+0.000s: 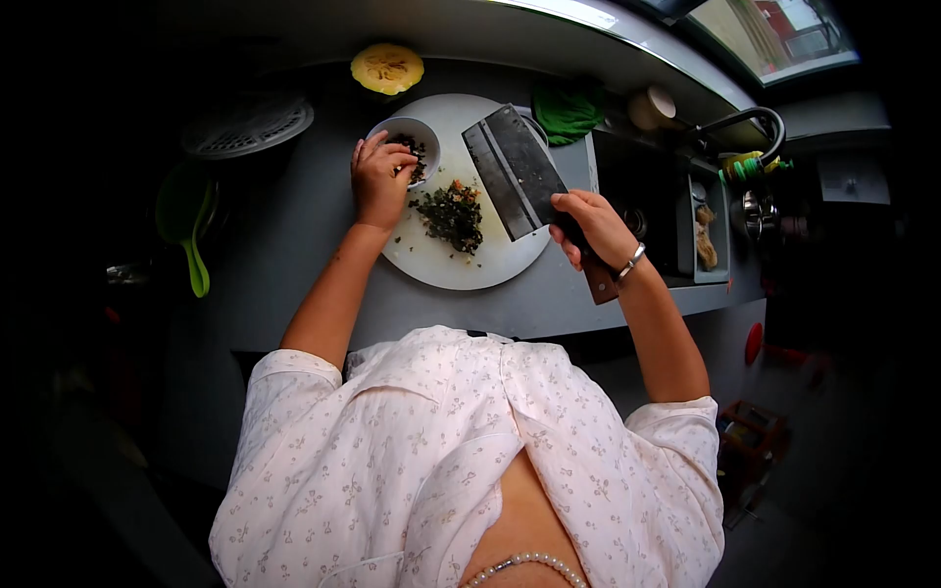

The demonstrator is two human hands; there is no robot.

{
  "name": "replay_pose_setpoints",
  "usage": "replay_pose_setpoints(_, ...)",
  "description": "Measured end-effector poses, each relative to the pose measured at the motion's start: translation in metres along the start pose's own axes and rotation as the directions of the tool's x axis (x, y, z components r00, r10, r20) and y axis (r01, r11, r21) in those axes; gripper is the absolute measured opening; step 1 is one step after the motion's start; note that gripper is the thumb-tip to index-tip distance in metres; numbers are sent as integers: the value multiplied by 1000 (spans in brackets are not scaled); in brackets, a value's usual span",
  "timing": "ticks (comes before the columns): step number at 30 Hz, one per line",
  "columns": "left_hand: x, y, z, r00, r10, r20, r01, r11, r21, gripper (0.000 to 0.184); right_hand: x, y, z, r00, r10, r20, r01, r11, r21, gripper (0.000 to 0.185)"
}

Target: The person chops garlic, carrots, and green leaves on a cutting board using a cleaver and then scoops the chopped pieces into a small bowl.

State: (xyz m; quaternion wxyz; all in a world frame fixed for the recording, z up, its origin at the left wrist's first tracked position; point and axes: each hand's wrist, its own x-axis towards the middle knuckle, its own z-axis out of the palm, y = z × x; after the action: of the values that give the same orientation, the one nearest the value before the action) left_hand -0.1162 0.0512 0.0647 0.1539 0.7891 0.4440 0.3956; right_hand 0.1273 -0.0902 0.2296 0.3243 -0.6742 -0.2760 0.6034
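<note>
My right hand (595, 227) is wrapped around the handle of a broad cleaver (515, 171), its blade tilted over the right side of a round white cutting board (466, 274). On the board lies a heap of chopped dark green leaves (451, 218) with a few orange bits. My left hand (380, 178) reaches over the near left rim of a white bowl (429, 142), thumb and fingers drawn together. Whatever sits in that pinch is too small to tell. Dark chopped pieces (416, 157) lie inside the bowl, at the board's upper left edge.
A cut yellow squash half (387, 71) sits behind the board. To the left are a green ladle-like utensil (191, 220) and a pale slotted lid or basket (250, 127). Green cloth (567, 113) lies at the back right, near the sink faucet (760, 118).
</note>
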Motion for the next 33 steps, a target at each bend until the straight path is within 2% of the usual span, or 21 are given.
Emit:
replay_pose_setpoints(1, 0, 0, 3, 1000, 4, 7, -4, 1000, -1, 14, -2, 2, -1, 1000, 2, -7, -2, 1000, 7, 23)
replay_pose_setpoints(3, 3, 2, 3, 989, -145, 38, 150, 961, -233, 18, -4, 8, -2, 1000, 6, -15, -5, 1000, 19, 23)
replay_pose_setpoints(5, 6, 13, 1, 990, -138, 15, 138, 960, -244, 22, -3, 17, -3, 999, -19, -33, 20, 999, 30, 23)
replay_pose_setpoints(7, 8, 18, 0, 985, -172, 19, 169, 929, -330, 24, 0, 32, -5, 998, -45, -49, 46, 998, 31, 23)
replay_pose_setpoints(8, 8, 18, -2, 985, -171, 24, 169, 929, -329, 24, 2, 42, -6, 995, -69, -65, 71, 997, 28, 22)
replay_pose_setpoints(10, 9, 14, -8, 971, -166, 174, 199, 961, -193, 27, 6, 64, -10, 994, -84, -76, 84, 996, 7, 23)
replay_pose_setpoints(11, 8, 12, -6, 969, -167, 180, 201, 961, -191, 27, 7, 75, -12, 991, -99, -86, 98, 995, -18, 23)
replay_pose_setpoints(13, 7, 10, -3, 997, 17, 75, -2, 980, -201, 28, 5, 95, -17, 994, -88, -71, 90, 996, 18, 22)
replay_pose_setpoints(17, 1, 31, -6, 993, 24, 113, 3, 971, -240, 26, -12, 123, -39, 999, 21, -33, -15, 987, 163, 20)
replay_pose_setpoints(19, -7, 42, -9, 983, 48, 178, 13, 945, -327, 24, -27, 127, -52, 992, 112, 62, -123, 972, 201, 19)
replay_pose_setpoints(20, -12, 50, -11, 966, 14, 257, 81, 931, -356, 25, -32, 132, -60, 984, 156, 89, -170, 970, 172, 17)
replay_pose_setpoints(21, -18, 50, -9, 965, 15, 263, 83, 931, -357, 25, -37, 136, -65, 983, 159, 88, -173, 969, 177, 17)
replay_pose_setpoints(23, -32, 44, -1, 951, 70, 301, 31, 947, -320, 30, -46, 145, -70, 951, 279, 130, -293, 951, 96, 18)
replay_pose_setpoints(25, -36, 48, -2, 944, 105, 313, -15, 960, -279, 32, -49, 150, -70, 936, 318, 152, -332, 940, 78, 19)
replay_pose_setpoints(27, -39, 55, -6, 938, 171, 301, -105, 969, -225, 32, -49, 155, -68, 896, 391, 212, -391, 919, -42, 19)
replay_pose_setpoints(31, -48, 53, -5, 916, 120, 384, -25, 969, -245, 33, -36, 164, -62, 881, 417, 225, -412, 909, -71, 22)
replay_pose_setpoints(33, -57, 46, 5, 910, 82, 407, 0, 980, -199, 36, -22, 168, -58, 888, 400, 225, -399, 915, -51, 23)
